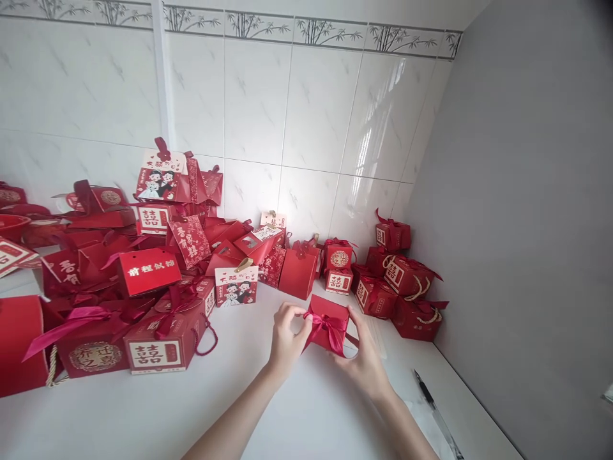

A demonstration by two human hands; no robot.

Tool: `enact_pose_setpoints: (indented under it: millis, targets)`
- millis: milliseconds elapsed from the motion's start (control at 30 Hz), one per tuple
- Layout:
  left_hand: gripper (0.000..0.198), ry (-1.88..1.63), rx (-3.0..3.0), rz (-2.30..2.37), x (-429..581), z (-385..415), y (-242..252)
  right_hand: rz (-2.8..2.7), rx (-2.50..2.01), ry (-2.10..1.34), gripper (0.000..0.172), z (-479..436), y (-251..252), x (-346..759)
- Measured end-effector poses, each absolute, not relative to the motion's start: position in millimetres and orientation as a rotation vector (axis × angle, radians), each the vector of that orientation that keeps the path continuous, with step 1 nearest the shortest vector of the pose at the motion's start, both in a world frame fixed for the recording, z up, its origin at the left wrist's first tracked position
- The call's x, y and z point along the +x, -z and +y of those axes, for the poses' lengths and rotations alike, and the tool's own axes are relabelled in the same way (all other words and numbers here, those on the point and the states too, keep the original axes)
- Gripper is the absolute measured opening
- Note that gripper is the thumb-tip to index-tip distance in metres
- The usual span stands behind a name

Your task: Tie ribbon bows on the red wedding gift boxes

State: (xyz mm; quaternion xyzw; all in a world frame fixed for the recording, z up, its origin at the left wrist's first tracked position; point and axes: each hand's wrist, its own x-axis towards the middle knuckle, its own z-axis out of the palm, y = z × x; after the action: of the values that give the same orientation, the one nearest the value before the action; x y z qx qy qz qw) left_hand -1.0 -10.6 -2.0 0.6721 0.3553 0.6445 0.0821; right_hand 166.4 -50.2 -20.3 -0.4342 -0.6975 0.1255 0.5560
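Note:
Both of my hands hold one small red gift box (pixel 328 319) tied with a pink-red ribbon bow, just above the white counter (pixel 297 409). My left hand (pixel 286 338) pinches the box's left side and the ribbon near the bow. My right hand (pixel 364 359) cups the box's right and lower side, fingers curled around it. The bow faces me and the box is tilted slightly.
Several red gift boxes lie piled on the left (pixel 153 345) and along the tiled wall (pixel 297 268), with another cluster at the right corner (pixel 407 287). A black pen (pixel 426 391) lies on the counter by my right forearm. A grey wall (pixel 527 223) closes the right side.

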Motion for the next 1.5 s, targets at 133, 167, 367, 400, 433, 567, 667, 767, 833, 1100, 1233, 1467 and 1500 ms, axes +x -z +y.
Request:
enact_pose_setpoints:
  millis: [133, 167, 367, 400, 433, 567, 667, 767, 833, 1100, 1233, 1467, 1500]
  targets:
    - [0.007, -2.017, 2.182, 0.981, -1, -15, 1, -1.655, -1.03, -0.293, 0.077, -50, 22, 166]
    - [0.008, -2.035, 2.231, 0.947, 0, -17, 0, -1.658, -1.029, -0.289, 0.076, -50, 21, 165]
    - [0.011, -2.075, 2.483, 0.727, 9, -31, -1, -1.643, -1.005, -0.271, 0.074, -52, 19, 161]
    - [0.011, -2.07, 2.499, 0.712, 10, -32, -1, -1.642, -1.001, -0.27, 0.074, -52, 19, 161]
    - [0.011, -2.068, 2.51, 0.701, 11, -33, -1, -1.643, -0.997, -0.267, 0.074, -52, 19, 161]
    - [0.01, -2.09, 2.519, 0.696, 12, -34, -1, -1.648, -0.978, -0.242, 0.074, -51, 19, 161]
    - [0.01, -2.099, 2.533, 0.712, 10, -33, -2, -1.643, -0.976, -0.241, 0.074, -52, 18, 160]
    - [0.011, -2.052, 2.594, 0.754, 9, -33, -1, -1.64, -0.981, -0.235, 0.075, -55, 15, 160]
    - [0.014, -1.996, 2.624, 0.808, 8, -33, -1, -1.639, -0.979, -0.233, 0.076, -56, 13, 160]
    - [0.009, -2.001, 2.678, 0.676, 8, -36, -4, -1.567, -0.999, -0.188, 0.076, -56, 12, 165]
    - [0.013, -1.996, 2.213, 0.746, 5, -33, -3, -1.455, -1.0, -0.247, 0.08, -57, 7, 166]
    - [0.024, -1.925, 1.389, 1.072, -3, -13, -3, -1.023, -0.782, -0.977, 0.063, -60, -9, 171]
    - [0.025, -1.878, 1.432, 1.054, -3, -12, -3, -1.014, -0.742, -1.05, 0.066, -60, -11, 172]
